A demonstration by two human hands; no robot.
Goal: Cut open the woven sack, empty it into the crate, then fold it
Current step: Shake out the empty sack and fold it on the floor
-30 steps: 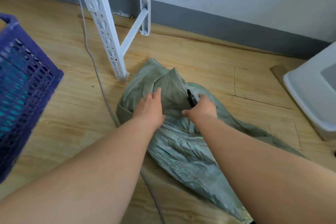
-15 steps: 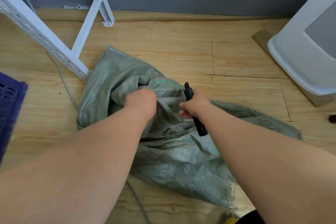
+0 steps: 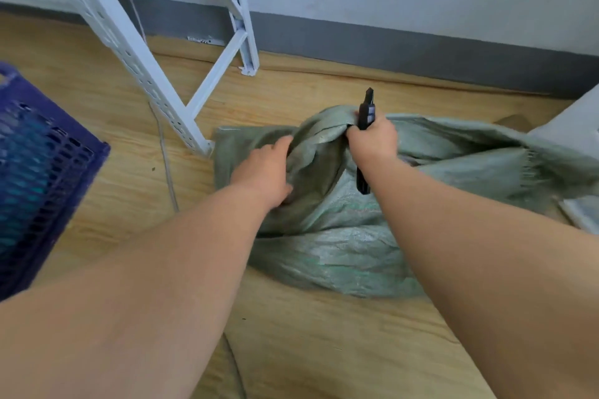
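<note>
A grey-green woven sack point(image 3: 343, 236) lies crumpled and flat on the wooden floor in the middle of the view. My left hand point(image 3: 264, 172) presses on its left part, fingers curled into a fold. My right hand point(image 3: 372, 139) grips a black utility knife point(image 3: 365, 113) upright together with a bunched ridge of the sack, lifted off the floor. The knife's lower end sticks out below my wrist. A blue plastic crate point(image 3: 42, 172) with slotted walls stands at the left edge, an arm's length from the sack.
A white metal shelf leg point(image 3: 155, 87) with a diagonal brace stands just left of the sack. A thin grey cable point(image 3: 168, 172) runs along the floor beside it. A white plastic bin point(image 3: 573, 129) sits at the right edge, touching the sack. The grey skirting and wall lie behind.
My right hand has risen with the knife and pulled a fold of the sack up and to the right. My left hand has slid onto the sack's left side. The crate is back in view.
</note>
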